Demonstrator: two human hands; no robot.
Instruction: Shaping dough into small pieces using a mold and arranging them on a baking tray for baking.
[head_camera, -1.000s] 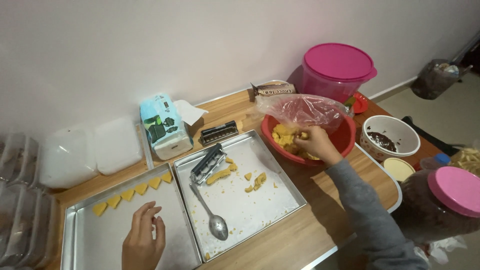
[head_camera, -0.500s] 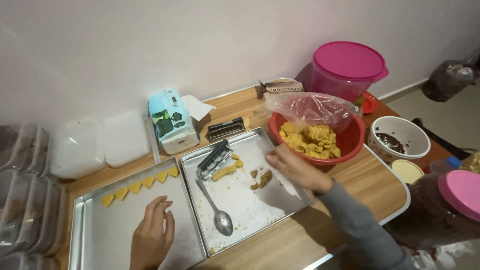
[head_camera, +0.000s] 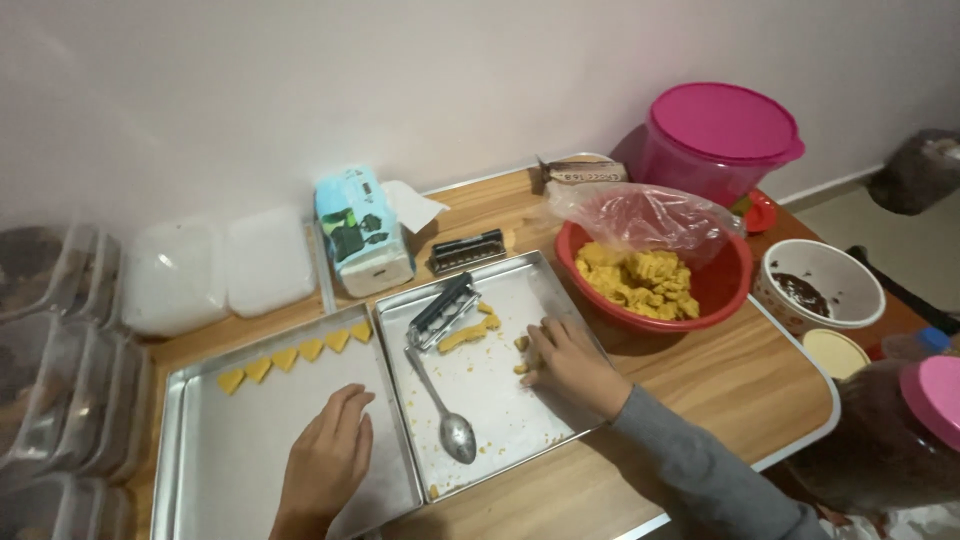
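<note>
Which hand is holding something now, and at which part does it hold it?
The left hand holds nothing; it rests flat in the left tray. The right hand presses small yellow dough pieces in the right tray; whether it grips one cannot be told.

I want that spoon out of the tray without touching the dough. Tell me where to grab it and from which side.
Grip the spoon by its thin handle, mid-length, from above. It lies flat in the right tray, bowl toward you; the handle's far end meets the black cutter, so avoid that end.
</note>
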